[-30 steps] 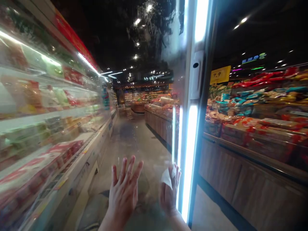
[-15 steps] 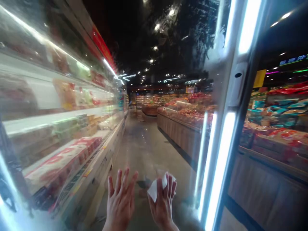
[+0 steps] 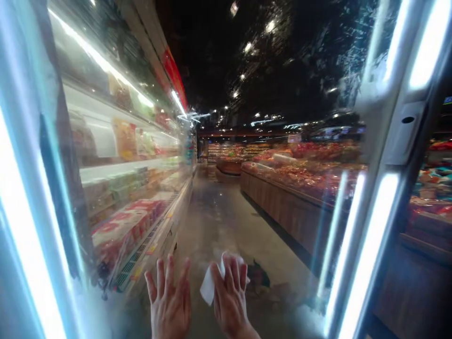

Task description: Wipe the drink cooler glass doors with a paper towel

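A clear glass pane stands in front of me, with a light-coloured door frame (image 3: pixel 374 146) along its right side. My left hand (image 3: pixel 170 299) is raised at lower centre, fingers spread and stretched out, holding nothing; it looks flat to the glass. Just right of it, my right hand (image 3: pixel 231 301) has a crumpled white cloth or tissue (image 3: pixel 207 286) under its palm and fingers. That hand seems to press the cloth to the pane. Most of the cloth is hidden behind the fingers, and whether it is paper or fabric I cannot tell.
Bright light tubes (image 3: pixel 370 249) glow on the right, with more at far left. Beyond the glass, a lit refrigerated shelf (image 3: pixel 123 181) with packaged goods runs along the left. An aisle floor (image 3: pixel 219 216) lies between it and a wood-sided display counter (image 3: pixel 278 202).
The view has shifted, so the door frame and shelves appear farther right. Both hands are now farther from the right-hand frame. The cloth stays under my right hand.
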The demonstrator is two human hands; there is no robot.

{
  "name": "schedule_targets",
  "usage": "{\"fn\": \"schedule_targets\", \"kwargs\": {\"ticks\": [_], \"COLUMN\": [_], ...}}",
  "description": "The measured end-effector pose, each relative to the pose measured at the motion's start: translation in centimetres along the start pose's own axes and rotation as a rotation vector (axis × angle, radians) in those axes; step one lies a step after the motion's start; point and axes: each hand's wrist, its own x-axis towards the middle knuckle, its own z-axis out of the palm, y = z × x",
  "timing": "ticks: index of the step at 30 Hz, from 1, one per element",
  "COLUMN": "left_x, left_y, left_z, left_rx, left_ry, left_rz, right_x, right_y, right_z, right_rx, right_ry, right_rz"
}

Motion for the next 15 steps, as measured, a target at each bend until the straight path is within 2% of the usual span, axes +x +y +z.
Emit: {"fn": "schedule_targets", "kwargs": {"ticks": [1, 3, 7, 9, 11, 15], "left_x": [-0.3, 0.6, 5.1, 5.7, 4.1, -2.9], "left_y": [-0.3, -1.0, -2.9, -3.9, -4.5, -4.9], "left_z": [0.0, -0.4, -2.6, -3.4, -3.5, -1.8], "left_rx": [0.001, 0.012, 0.08, 0.1, 0.095, 0.185], "left_ry": [0.006, 0.013, 0.023, 0.031, 0.021, 0.009], "left_rz": [0.007, 0.005, -0.061, -0.095, -0.118, -0.122], "right_x": [-0.6, 1.0, 9.9, 11.8, 10.0, 0.1], "right_y": [-0.7, -1.7, -3.0, -3.9, -4.8, -6.7], "right_z": [0.4, 0.6, 0.0, -0.1, 0.3, 2.4], "right_rx": [0.004, 0.024, 0.084, 0.093, 0.093, 0.097], "right_ry": [-0.001, 0.004, 0.0, 0.003, -0.008, -0.014], "right_rz": [-0.023, -0.046, -0.043, -0.013, -0.004, -0.049]}}
